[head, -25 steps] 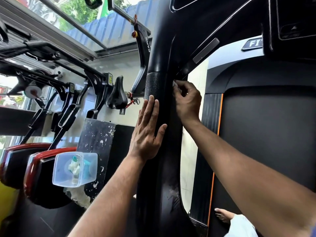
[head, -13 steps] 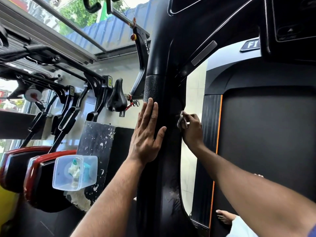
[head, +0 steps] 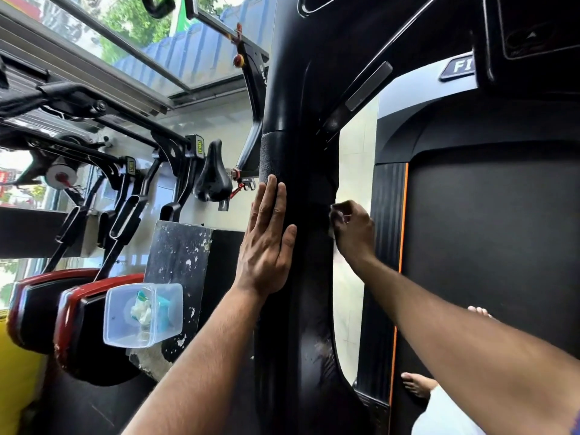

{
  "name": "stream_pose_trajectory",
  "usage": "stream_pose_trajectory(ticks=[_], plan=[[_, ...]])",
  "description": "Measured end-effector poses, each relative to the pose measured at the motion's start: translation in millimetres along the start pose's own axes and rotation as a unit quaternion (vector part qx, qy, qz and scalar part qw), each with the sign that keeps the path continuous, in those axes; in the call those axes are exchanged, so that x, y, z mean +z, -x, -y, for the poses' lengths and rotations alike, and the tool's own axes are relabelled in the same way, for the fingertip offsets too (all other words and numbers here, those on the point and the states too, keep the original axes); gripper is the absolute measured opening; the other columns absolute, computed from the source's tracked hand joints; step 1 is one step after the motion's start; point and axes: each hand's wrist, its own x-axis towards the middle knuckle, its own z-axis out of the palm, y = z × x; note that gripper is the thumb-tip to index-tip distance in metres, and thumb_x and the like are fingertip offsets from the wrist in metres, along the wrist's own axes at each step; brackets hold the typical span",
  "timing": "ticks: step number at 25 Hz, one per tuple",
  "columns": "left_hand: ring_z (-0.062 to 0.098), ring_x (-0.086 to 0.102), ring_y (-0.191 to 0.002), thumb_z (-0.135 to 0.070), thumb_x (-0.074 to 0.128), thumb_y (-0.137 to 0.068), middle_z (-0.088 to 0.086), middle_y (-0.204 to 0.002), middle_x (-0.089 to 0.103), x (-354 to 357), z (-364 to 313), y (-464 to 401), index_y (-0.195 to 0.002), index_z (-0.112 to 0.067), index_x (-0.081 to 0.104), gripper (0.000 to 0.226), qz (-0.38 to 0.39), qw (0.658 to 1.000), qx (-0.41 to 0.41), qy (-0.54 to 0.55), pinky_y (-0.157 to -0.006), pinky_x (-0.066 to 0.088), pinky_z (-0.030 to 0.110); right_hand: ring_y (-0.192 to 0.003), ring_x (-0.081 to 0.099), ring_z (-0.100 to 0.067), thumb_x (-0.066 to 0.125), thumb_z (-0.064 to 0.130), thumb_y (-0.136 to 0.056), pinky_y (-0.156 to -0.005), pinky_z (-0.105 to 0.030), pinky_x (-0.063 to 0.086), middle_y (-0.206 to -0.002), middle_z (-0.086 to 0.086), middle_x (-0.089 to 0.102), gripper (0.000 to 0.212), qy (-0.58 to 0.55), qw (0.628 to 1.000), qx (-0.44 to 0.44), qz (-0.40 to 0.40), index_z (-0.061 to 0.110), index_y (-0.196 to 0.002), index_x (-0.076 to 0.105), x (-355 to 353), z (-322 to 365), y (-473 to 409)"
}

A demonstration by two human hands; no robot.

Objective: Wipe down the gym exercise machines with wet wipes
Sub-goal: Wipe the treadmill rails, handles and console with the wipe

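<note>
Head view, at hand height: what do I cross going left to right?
Red-edged bike housings → clear plastic tub → left hand flat on the black upright → right hand gripping a wipe → orange strip → treadmill belt.

We see both forearms bare, no sleeves/watch, feet bare too, w/ pale trouser leg at btm right.

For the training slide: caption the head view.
Left hand braces flat on the treadmill upright while right hand rubs a wet wipe along its edge.
</note>
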Motion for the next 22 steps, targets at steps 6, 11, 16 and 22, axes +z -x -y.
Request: stream_pose_trajectory(ticks=[6, 11, 16, 22], plan=[[0.027, 0.005, -0.161, -0.019, 0.041, -0.106, 0.012, -0.174, 0.007, -2, -1, -1, -0.163, -0.002, 0.017, 0.065, 0.004, 1.000, 0.000, 0.002, -0.129, 0.016, 0.053, -0.097, 0.065, -0.020, 0.067, 0.019, -0.094, -0.081, -0.034, 0.054, -0.098, 0.005, 0.070, 0.011, -0.070, 0.996, -0.044, -0.021, 0.022, -0.104, 0.070, 8, 27, 37], [0.026, 0.005, -0.161, -0.017, 0.042, -0.105, 0.011, -0.174, 0.006, -1, 1, -1, -0.164, -0.002, 0.016, 0.065, -0.001, 1.000, 0.008, -0.003, -0.129, 0.016, 0.055, -0.091, 0.063, -0.019, 0.067, 0.015, -0.098, -0.078, -0.034, 0.052, -0.098, 0.000, 0.062, 0.006, -0.013, 0.993, -0.116, 0.020, 0.011, -0.100, 0.070, -2, -12, 60], [0.022, 0.001, -0.162, -0.015, 0.044, -0.105, 0.010, -0.174, 0.006, 0, -1, -1, -0.164, -0.004, 0.017, 0.066, -0.011, 1.000, 0.008, -0.007, -0.131, 0.007, 0.040, -0.087, 0.071, -0.021, 0.066, 0.027, -0.099, -0.067, -0.027, 0.050, -0.096, -0.003, 0.072, 0.013, -0.009, 1.000, -0.024, -0.012, 0.015, -0.100, 0.072, 3, -14, 18], [0.024, 0.003, -0.162, -0.020, 0.041, -0.106, 0.011, -0.174, 0.008, 2, 2, 1, -0.164, -0.004, 0.018, 0.065, -0.018, 1.000, 0.020, -0.006, -0.131, 0.004, 0.037, -0.084, 0.065, -0.007, 0.061, 0.010, -0.102, -0.080, -0.013, 0.049, -0.095, -0.001, 0.066, 0.021, -0.156, 0.976, -0.147, 0.022, 0.011, -0.119, 0.074, -1, -2, 142]])
